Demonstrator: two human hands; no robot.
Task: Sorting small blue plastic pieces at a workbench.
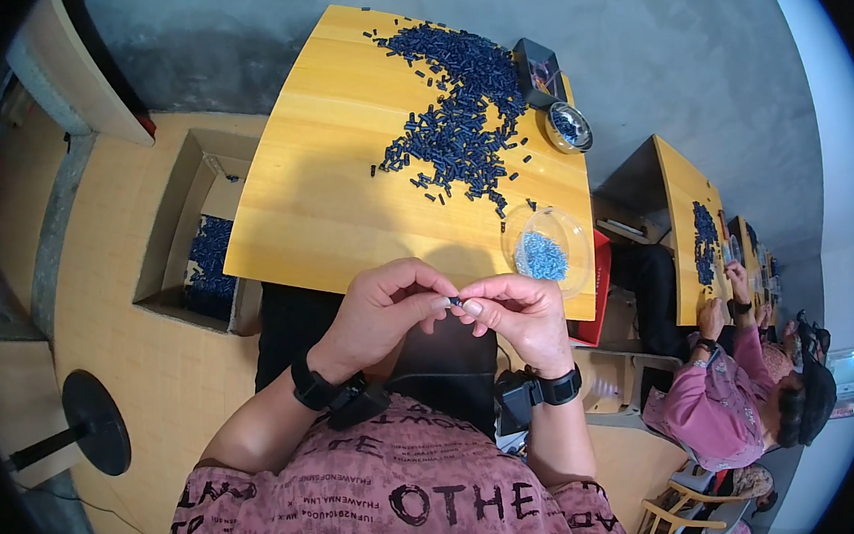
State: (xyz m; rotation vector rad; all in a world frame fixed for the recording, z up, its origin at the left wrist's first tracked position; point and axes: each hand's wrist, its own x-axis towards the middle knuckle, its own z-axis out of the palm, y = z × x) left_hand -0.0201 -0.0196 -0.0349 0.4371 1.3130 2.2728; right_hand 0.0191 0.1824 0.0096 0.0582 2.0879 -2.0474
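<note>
Just past the table's near edge, my left hand [388, 305] and my right hand [524, 322] meet fingertip to fingertip. Both are closed in a pinch on one small dark piece [456, 302], mostly covered by the fingers. It resembles the short, dark blue cylindrical pieces [467, 143] heaped loosely over the far and middle part of the yellow wooden table [291, 197]. Close beyond my right hand is a clear round dish [580, 273] with tiny light blue parts [543, 257] in it. Whether such a part is between my fingers cannot be seen.
A black box [539, 72] and a clear bowl [569, 127] of small parts stand at the table's right edge. On the floor to the left, a cardboard box [159, 233] holds more dark pieces. To the right, another person [722, 384] works at a second table [680, 187].
</note>
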